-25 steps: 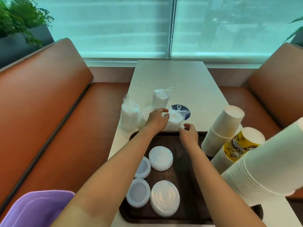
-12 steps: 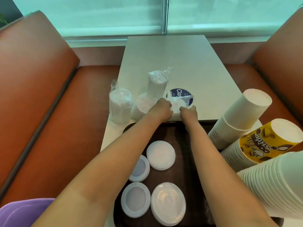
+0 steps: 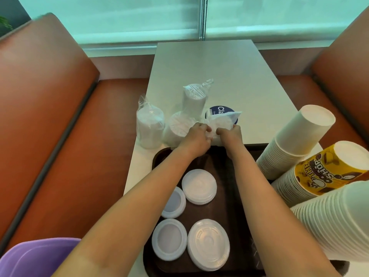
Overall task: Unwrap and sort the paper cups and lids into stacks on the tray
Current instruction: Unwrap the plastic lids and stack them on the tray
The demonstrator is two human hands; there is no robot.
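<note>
- Gripping one plastic-wrapped sleeve of lids (image 3: 222,124), both hands meet just past the far rim of the tray (image 3: 159,156), at about 12 o'clock from its centre.
- Left hand (image 3: 196,137) is clenched on the sleeve's near-left side; right hand (image 3: 229,134) pinches the wrap at its near-right edge.
- Sleeve lies tilted, its long axis running from the fingers away toward 1 o'clock, over a blue sticker (image 3: 218,111) on the table (image 3: 209,62).
- Neither hand is nearer; the wrap is stretched between them, so tearing likely means pulling apart, 9 and 3 o'clock.
- Three other wrapped sleeves (image 3: 149,128) wait at 10 to 11 o'clock of the hands.
- Four loose lids (image 3: 199,186) sit on the tray; cup stacks (image 3: 295,142) lean at 3 o'clock.
</note>
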